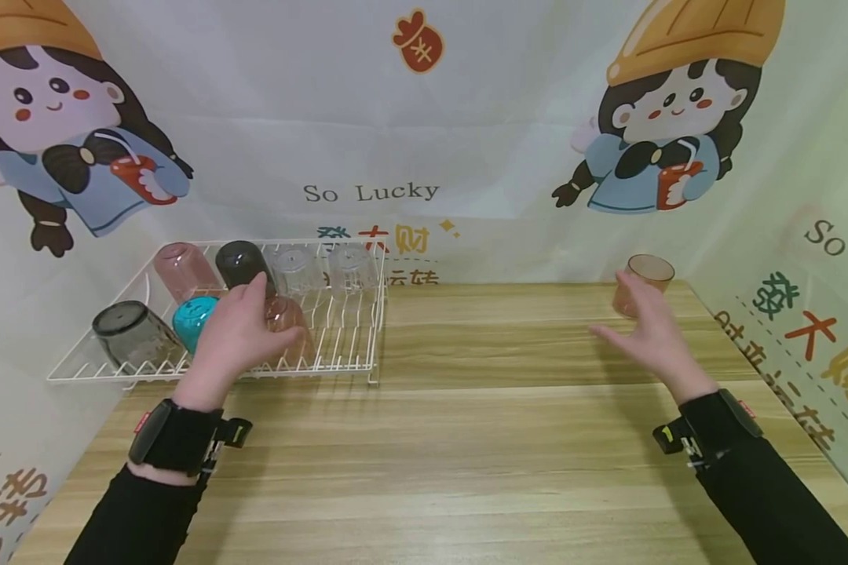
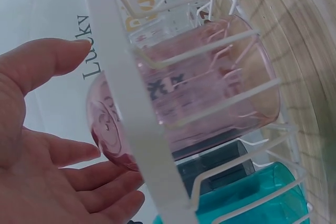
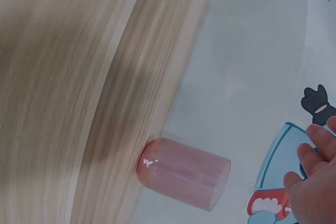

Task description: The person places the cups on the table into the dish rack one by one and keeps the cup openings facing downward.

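My left hand [image 1: 235,333] is above the front of a white wire rack [image 1: 339,367], thumb and fingers spread. Just beyond its fingers is an upside-down pinkish glass [image 2: 189,93]; whether they touch it cannot be told. A teal glass [image 1: 194,320] stands beside it, partly behind the hand. At the back right of the table, an upright amber-pink glass [image 3: 184,174] stands near the wall cloth. My right hand [image 1: 646,329] is stretched toward that glass with thumb and fingers apart, hiding part of it in the head view. Neither hand grips anything.
Other glasses sit on the rack: a grey one [image 1: 136,333], a pink one [image 1: 184,269], a black one [image 1: 243,264] and two clear ones, including this clear glass [image 1: 353,267]. A wooden table [image 1: 459,439] lies below, with a printed cloth [image 1: 495,157] behind.
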`<state>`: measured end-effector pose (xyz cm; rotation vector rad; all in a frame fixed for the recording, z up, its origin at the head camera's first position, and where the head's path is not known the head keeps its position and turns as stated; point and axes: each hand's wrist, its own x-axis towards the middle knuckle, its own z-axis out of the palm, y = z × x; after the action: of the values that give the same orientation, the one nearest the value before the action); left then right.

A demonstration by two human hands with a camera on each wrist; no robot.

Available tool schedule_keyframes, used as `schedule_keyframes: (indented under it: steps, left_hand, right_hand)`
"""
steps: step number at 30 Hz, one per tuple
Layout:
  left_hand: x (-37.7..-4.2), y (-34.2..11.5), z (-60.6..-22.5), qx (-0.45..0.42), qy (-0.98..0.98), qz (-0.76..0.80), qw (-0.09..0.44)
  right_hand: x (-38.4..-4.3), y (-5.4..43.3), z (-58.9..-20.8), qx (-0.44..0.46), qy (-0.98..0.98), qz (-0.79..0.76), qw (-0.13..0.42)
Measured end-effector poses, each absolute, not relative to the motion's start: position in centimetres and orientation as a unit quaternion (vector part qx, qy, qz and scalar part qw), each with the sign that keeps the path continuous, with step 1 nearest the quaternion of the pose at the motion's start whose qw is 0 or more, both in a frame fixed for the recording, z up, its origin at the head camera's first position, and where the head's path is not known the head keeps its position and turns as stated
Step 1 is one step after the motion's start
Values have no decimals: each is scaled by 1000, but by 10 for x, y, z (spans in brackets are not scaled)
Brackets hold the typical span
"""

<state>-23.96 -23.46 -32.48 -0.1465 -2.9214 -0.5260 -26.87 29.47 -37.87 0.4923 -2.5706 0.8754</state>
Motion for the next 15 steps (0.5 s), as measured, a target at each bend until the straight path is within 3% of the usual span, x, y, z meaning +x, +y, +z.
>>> schedule_keyframes:
  steps: [15]
  left_hand:
    - [-230,-222,-326,-78,-970,-169,155]
  right_hand:
    - [-278,313,-378,135,-931,290,178]
